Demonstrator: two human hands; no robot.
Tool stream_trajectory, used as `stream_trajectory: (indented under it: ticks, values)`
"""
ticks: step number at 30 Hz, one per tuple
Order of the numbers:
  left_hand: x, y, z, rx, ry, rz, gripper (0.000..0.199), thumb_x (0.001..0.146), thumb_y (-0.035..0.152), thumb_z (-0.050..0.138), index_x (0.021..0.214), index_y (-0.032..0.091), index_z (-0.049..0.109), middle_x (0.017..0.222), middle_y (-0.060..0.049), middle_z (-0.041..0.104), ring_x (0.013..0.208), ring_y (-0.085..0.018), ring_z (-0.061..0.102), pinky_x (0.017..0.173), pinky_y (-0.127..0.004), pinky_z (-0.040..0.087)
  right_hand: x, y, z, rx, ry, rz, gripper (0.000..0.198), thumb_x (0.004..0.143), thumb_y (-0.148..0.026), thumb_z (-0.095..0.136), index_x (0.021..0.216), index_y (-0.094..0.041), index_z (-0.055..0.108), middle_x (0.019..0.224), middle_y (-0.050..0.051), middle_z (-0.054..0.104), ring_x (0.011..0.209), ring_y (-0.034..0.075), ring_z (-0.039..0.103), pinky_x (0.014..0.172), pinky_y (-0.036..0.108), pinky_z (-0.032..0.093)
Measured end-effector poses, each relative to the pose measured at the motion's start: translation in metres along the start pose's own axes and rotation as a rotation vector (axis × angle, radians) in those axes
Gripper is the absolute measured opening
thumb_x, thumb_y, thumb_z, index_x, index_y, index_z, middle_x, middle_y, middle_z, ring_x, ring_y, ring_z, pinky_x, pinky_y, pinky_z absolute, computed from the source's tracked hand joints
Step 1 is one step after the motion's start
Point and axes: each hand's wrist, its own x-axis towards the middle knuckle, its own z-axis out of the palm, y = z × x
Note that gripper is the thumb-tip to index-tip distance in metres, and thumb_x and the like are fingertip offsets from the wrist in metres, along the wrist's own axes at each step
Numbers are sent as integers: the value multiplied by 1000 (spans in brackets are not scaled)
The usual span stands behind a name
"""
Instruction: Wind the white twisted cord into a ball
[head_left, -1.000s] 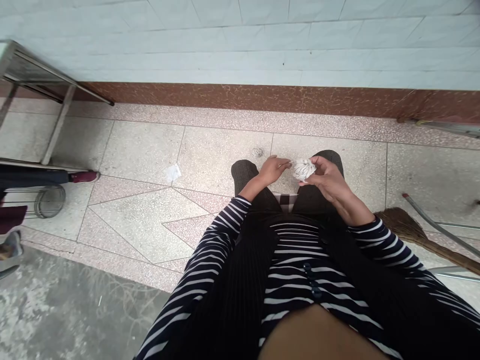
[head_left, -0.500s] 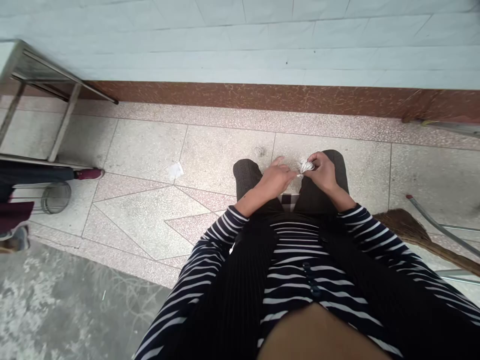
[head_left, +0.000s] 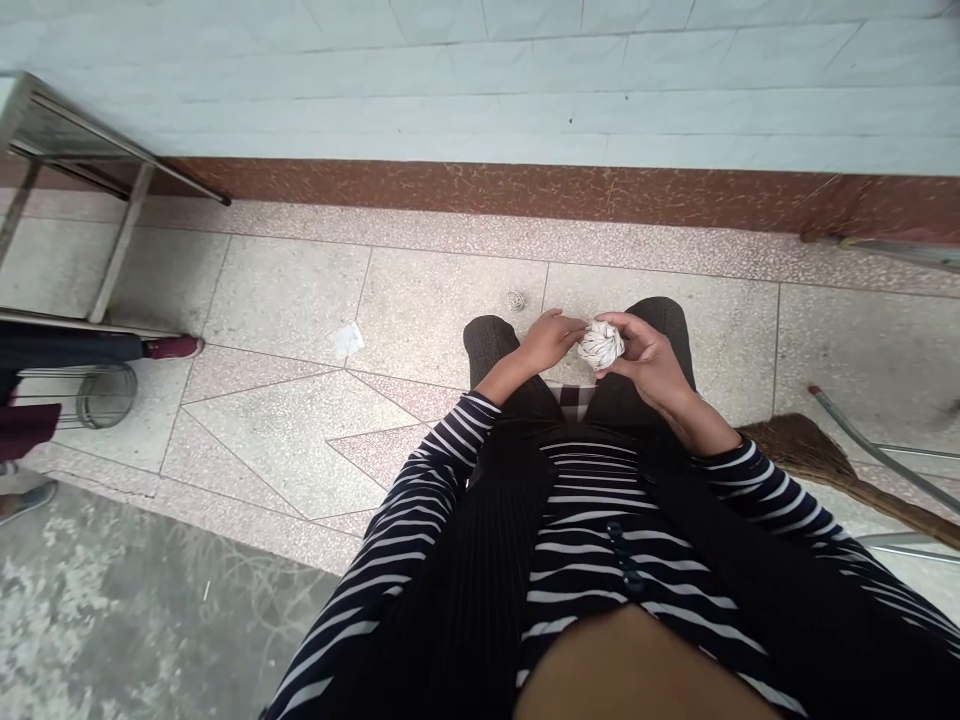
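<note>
Above my right thigh is a white pleated ball [head_left: 601, 346] with strips that swirl to a twisted top and dark lines between them. My right hand [head_left: 654, 368] holds it from the right, thumb and fingers curved round its side. The fingertips of my left hand [head_left: 548, 343] close on the ball's left upper edge. Parts of those fingertips are hidden behind the ball. On the floor beyond my left knee lies a small white openwork ball [head_left: 514, 300].
A white scrap [head_left: 348, 340] lies on the floor at the left. Past it are a metal-legged table [head_left: 135, 235], a wire frame [head_left: 107, 395] and another person's shoe [head_left: 174, 347]. At my right lie a broom [head_left: 806, 445] and a metal tube frame [head_left: 862, 435]. A tiled wall [head_left: 450, 90] stands ahead.
The pleated ball has turned and now shows its swirled face, larger in view. My right hand has opened wider around it. My left hand has moved slightly left and up.
</note>
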Motion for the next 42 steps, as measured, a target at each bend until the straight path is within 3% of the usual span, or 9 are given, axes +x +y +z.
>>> stream_trajectory:
  ticks: [4,9,17,24,28,31,34,37,42]
  values:
    - [-4,-16,11,-20,3,-116,30,110,25,53,104,17,82,108,-9,85,99,-23,75,108,-39,50,4,-20,-2,34,77,-40,65,52,-30,103,112,-28,78,111,4,72,95,23,67,59,28,62]
    - [-12,-23,8,-75,20,-167,35,110,29,55,85,16,76,88,-5,79,87,-20,70,89,-30,50,7,-41,-17,33,110,-57,66,50,-23,103,112,-29,81,111,3,75,97,24,70,63,30,64]
    - [-34,28,3,-68,33,-41,41,112,36,55,78,19,71,83,-3,74,88,-19,69,93,-31,51,53,-38,-32,-35,436,-246,50,46,-34,102,85,-23,73,89,3,74,78,23,71,54,36,64]
    - [-54,68,-29,-134,101,15,43,114,38,48,79,19,66,83,-3,72,82,-17,68,81,-28,52,68,-11,-31,-110,418,-273,55,54,-46,99,86,-26,59,90,2,66,82,23,69,60,39,65]
    - [-44,82,-39,16,148,120,46,116,39,44,79,20,65,77,-2,68,81,-17,66,102,-34,57,73,-5,-39,-241,428,-352,55,58,-37,96,94,-24,57,99,3,61,91,23,68,71,37,63]
    - [-31,84,-33,150,141,199,43,116,34,42,86,21,70,75,0,69,79,-16,67,125,-42,49,75,6,-42,-422,427,-349,50,64,-27,89,103,-24,58,112,6,60,104,25,65,82,37,63]
    - [-21,79,-27,268,110,227,38,115,30,45,93,20,74,80,-2,72,82,-17,70,131,-49,45,69,22,-38,-596,417,-296,40,68,-21,77,105,-22,61,116,8,60,98,24,65,84,38,62]
    - [-16,68,-29,359,68,234,33,113,26,49,95,19,76,80,-3,71,87,-19,71,136,-55,38,54,34,-33,-754,290,-277,40,69,-16,68,109,-21,68,117,11,65,96,26,67,86,43,62]
    - [-12,53,-44,312,53,241,31,109,17,51,89,21,75,76,-2,67,97,-21,69,143,-58,26,35,34,-24,-793,93,-257,37,73,-13,69,108,-23,76,123,13,74,116,36,69,101,51,59]
